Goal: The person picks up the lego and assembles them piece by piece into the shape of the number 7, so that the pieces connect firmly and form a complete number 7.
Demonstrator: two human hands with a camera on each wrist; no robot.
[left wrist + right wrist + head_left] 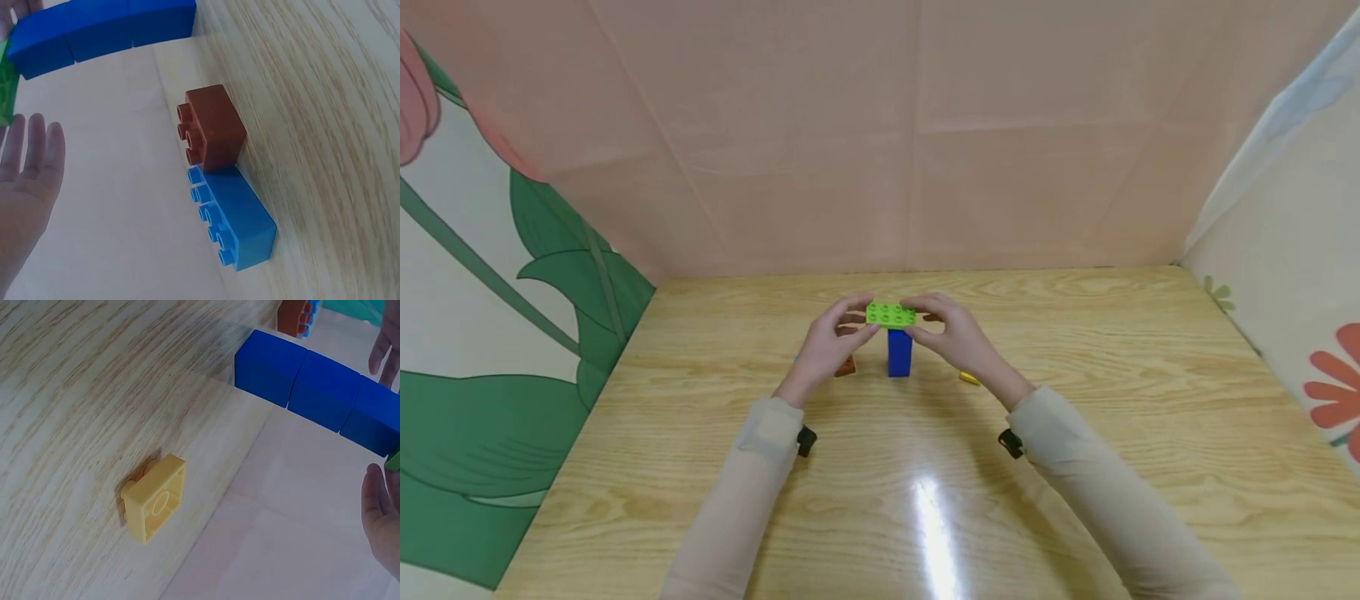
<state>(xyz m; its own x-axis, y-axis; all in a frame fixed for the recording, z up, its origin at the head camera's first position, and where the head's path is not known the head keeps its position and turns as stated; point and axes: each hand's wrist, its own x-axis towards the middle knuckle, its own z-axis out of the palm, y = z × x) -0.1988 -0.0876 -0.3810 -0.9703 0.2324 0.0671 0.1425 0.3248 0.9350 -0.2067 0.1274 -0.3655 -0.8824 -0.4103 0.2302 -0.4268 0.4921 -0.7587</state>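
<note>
A lime-green building brick [891,315] with two rows of studs lies flat across the top of a tower of dark blue bricks [898,354]. Three stacked blue bricks [322,387] make up this tower in the right wrist view. My left hand [823,346] pinches the green brick's left end between thumb and forefinger, its other fingers loosely bent. On the opposite end, the thumb and forefinger of my right hand [958,337] do the same. Whether the green brick is pressed fully onto the tower, I cannot tell.
Left of the tower, a reddish-brown brick [215,128] touches a longer light blue brick [240,215] on the wooden table [700,467]. To the right, a yellow brick [156,499] lies with its hollow underside showing. A pinkish cloth [910,150] hangs behind the table.
</note>
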